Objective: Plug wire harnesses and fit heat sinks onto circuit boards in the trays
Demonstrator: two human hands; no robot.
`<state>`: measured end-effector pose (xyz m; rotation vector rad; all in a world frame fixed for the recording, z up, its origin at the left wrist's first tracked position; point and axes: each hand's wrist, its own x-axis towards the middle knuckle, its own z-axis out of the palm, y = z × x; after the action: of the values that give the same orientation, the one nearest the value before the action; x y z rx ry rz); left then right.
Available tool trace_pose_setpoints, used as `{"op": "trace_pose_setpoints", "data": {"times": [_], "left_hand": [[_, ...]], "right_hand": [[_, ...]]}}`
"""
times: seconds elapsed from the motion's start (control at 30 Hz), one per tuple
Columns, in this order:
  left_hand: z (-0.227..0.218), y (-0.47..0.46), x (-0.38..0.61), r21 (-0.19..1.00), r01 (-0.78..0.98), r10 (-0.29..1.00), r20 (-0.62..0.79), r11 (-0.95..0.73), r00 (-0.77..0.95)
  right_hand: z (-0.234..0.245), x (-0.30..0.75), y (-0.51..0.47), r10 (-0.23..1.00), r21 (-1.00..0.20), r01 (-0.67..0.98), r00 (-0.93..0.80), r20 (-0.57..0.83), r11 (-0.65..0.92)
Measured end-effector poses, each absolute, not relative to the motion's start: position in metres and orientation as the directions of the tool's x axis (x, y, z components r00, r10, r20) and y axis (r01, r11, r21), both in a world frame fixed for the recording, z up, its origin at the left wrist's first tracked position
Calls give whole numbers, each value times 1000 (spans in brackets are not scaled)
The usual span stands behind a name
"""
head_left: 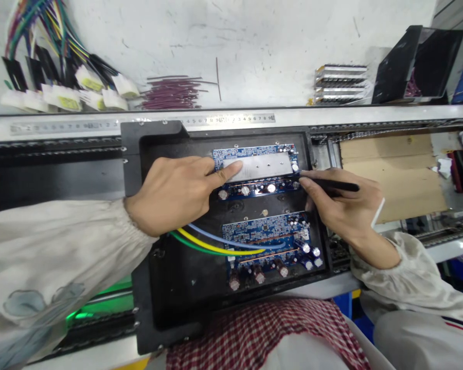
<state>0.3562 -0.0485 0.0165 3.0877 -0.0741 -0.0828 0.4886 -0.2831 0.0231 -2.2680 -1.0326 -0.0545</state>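
Note:
My left hand (173, 192) comes in from the left, its fingers mostly curled. One extended digit presses on the flat silver metal plate (262, 167) lying over the upper blue circuit board (250, 189). In a pinch, my right hand (341, 203) holds slim black tweezers (337, 184), pointed at that board's right edge; their tips are hard to make out. Below sits a second blue circuit board (262, 231) with several capacitors. Blue, yellow and green wires (216, 248) run from it under my left hand. Both boards lie in a black tray (185, 303).
The tray rests across conveyor rails with a steel ruler (247, 118) behind it. Beyond lie wire harnesses with white connectors (61, 97), purple wire pieces (173, 92), stacked metal parts (339, 85) and a black bin (416, 64). Cardboard (393, 174) lies at right.

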Motion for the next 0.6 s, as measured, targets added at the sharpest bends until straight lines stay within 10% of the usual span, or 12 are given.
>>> {"op": "trace_pose_setpoints", "data": {"times": [0.6], "left_hand": [[16, -48, 358, 63, -102, -106, -63, -993, 992]], "right_hand": [[26, 492, -281, 695, -590, 682, 669, 263, -433]]}}
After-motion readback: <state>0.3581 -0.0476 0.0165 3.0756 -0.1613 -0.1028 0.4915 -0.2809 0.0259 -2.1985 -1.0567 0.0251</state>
